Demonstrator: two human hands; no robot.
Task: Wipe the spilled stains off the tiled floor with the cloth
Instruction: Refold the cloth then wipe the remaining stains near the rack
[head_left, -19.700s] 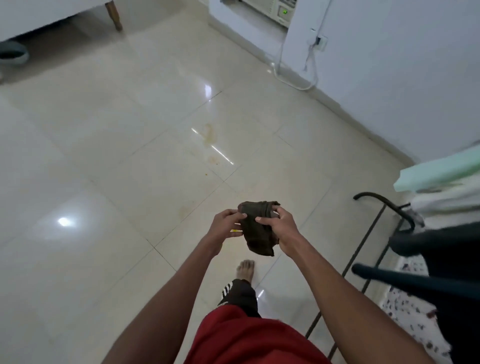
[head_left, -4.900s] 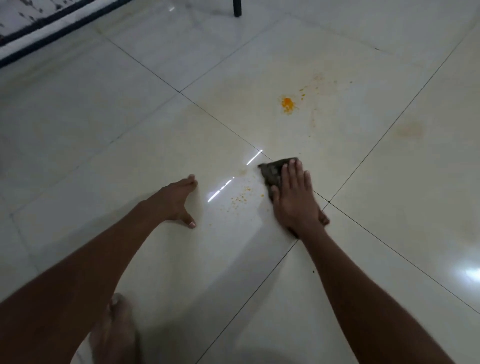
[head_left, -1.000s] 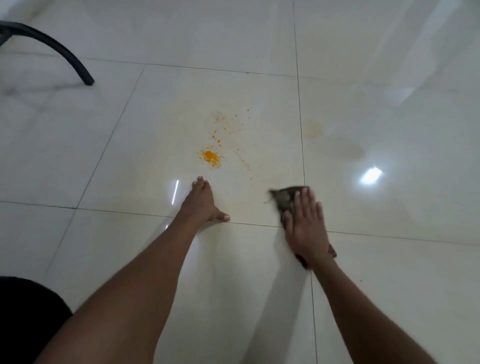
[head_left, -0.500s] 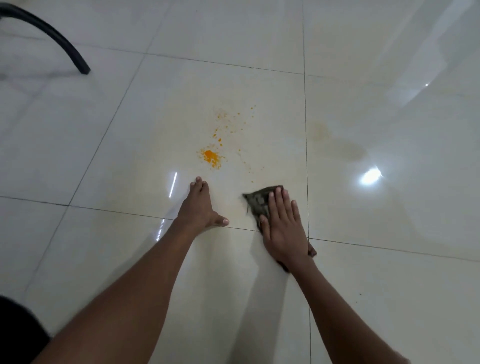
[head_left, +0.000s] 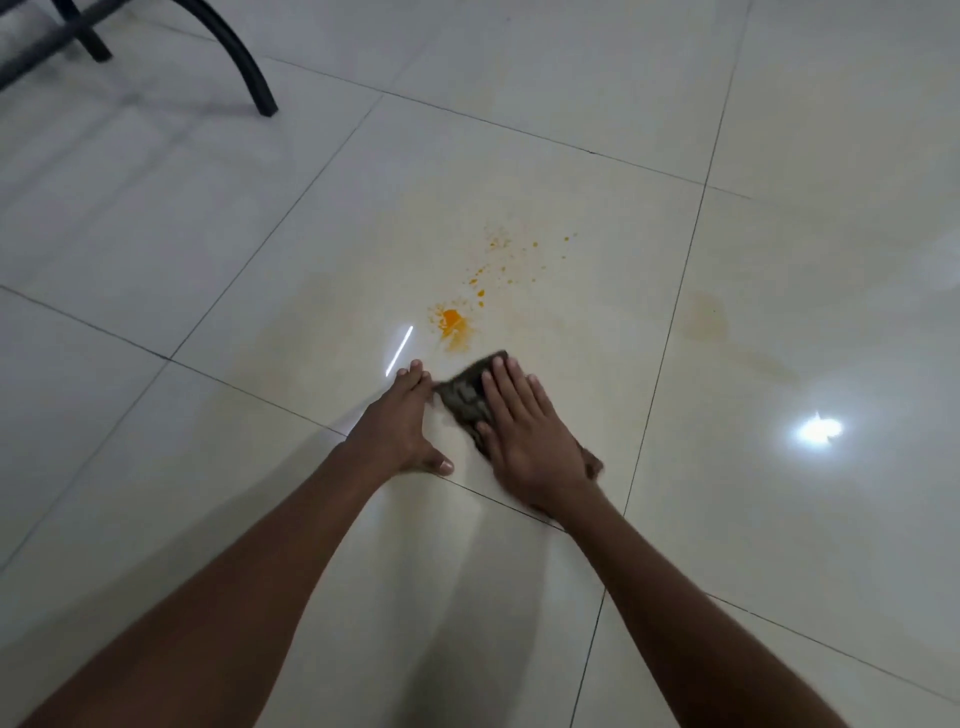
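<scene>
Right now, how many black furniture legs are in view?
2. A curved leg at upper left, foot on the tile; a straight leg further left near the top edge. Others may lie outside the frame.

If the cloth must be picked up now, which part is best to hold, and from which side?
Probably the far corner of the cloth, approached from above: it shows bare beyond the right hand, whose straight fingers press the rest flat on the floor.
</scene>
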